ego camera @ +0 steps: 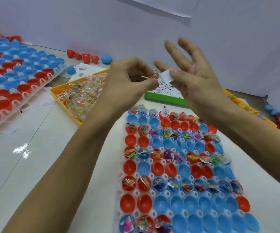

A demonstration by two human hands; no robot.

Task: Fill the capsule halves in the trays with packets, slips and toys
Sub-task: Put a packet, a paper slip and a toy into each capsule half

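Pinching packet (pixel 153 76) left hand (pixel 129 76), slip (pixel 165 76) right hand (pixel 191 73).

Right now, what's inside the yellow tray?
The yellow tray is heaped with clear packets of small multicoloured bits. Its floor is covered by the pile, and the left hand and forearm hide its far right corner.

Bright, even overhead light glared off the glossy white tabletop (pixel 20 149); shadows were faint, edges bowed and slightly soft.
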